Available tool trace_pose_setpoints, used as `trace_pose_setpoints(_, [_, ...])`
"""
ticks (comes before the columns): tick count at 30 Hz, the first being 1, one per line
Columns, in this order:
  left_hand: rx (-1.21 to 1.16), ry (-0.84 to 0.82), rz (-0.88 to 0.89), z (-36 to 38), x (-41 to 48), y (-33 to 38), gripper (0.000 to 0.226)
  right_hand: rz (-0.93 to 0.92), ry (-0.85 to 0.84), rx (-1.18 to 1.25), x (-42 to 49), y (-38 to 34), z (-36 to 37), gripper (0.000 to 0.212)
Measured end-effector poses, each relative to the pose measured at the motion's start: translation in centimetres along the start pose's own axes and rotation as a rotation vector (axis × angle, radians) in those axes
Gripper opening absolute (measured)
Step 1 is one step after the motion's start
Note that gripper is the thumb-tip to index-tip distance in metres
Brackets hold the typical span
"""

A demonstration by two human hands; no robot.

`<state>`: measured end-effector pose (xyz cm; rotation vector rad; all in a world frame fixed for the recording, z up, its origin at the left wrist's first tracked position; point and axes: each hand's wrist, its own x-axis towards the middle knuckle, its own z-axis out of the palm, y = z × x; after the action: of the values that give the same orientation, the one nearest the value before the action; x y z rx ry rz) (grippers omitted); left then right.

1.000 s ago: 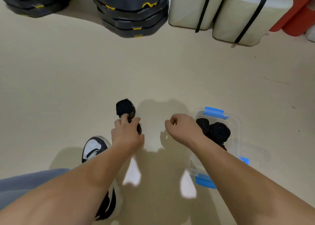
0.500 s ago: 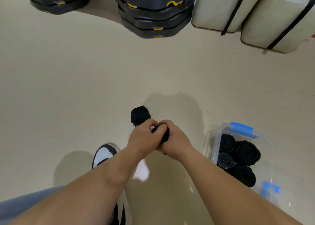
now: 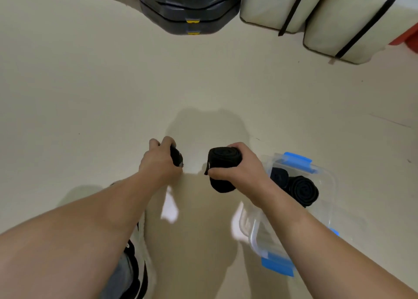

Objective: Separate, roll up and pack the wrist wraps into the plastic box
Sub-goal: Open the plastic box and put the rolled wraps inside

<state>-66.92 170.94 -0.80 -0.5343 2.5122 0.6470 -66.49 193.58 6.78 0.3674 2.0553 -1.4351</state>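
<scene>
Black woven fabric, wound into a fat roll, is seen in the head view. One rolled wrap (image 3: 222, 167) is held above the floor (image 3: 90, 95) in the right hand (image 3: 243, 171), whose grip is closed round the roll's side, with the thumb laid by a loose tail end. A second wrap (image 3: 176, 156) is enclosed in the left hand (image 3: 160, 160), with the fingers curled over it so that only a dark edge is shown. The two wraps are held apart. The plastic box (image 3: 329, 176), clear with blue latches (image 3: 297, 160), is set on the floor just beside the right wrist, and packed rolls (image 3: 303, 191) are seen inside it.

The wraps are judged light, soft and compressible, neither slippery nor fragile. Unwinding is the likely trouble, so a roll is best taken round its circumference with the free end pinned under a finger.

No writing can be read. Yellow marks are seen on the stacked black pads (image 3: 190, 6) at the far side, but no letters can be made out. No label can be seen on the pale bags (image 3: 339, 15) crossed by black straps.
</scene>
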Motion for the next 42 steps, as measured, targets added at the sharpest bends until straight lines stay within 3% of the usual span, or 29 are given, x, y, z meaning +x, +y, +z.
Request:
trace_pose_setpoints(5, [-0.062, -0.11, -0.04, 1.1, -2.8, 2.3, 0.055, 0.025, 0.022, -0.057, -2.9, 1.3, -4.8, 0.052])
trace_pose_setpoints(13, [-0.34, -0.173, 0.209, -0.2, -9.3, 11.8, 0.032, 0.169, -0.035, -0.376, -8.2, 5.8, -12.2, 0.063])
trace_pose_setpoints(17, [-0.328, -0.307, 0.334, 0.2, -13.0, 16.8, 0.039, 0.265, -0.115, -0.419, -10.6, 8.3, -14.1, 0.049])
trace_pose_setpoints(21, [-0.078, -0.494, 0.418, 2.9, -15.1, 19.4, 0.037, 0.303, -0.038, -0.329, -11.6, 10.1, -14.0, 0.035])
trace_pose_setpoints(26, [0.38, -0.513, 0.553, 5.5, -15.7, 19.7, 0.032, 0.306, -0.075, -0.38, -10.4, 10.1, -12.9, 0.028])
trace_pose_setpoints(30, [0.501, -0.558, 0.596, 7.0, -15.2, 19.5, 0.034, 0.326, -0.124, -0.411, -9.0, 10.7, -12.5, 0.016])
trace_pose_setpoints(34, [0.557, -0.635, 0.607, 7.9, -14.6, 20.3, 0.038, 0.27, -0.136, -0.528, -8.6, 11.3, -13.5, 0.024])
trace_pose_setpoints(38, [0.637, -0.687, 0.626, 8.3, -14.6, 21.2, 0.042, 0.141, -0.054, -0.637, -9.7, 12.7, -12.6, 0.037])
trace_pose_setpoints(42, [0.702, -0.587, 0.687, 8.2, -14.9, 20.5, 0.051, -0.003, 0.089, -0.667, -11.0, 14.2, -11.2, 0.039])
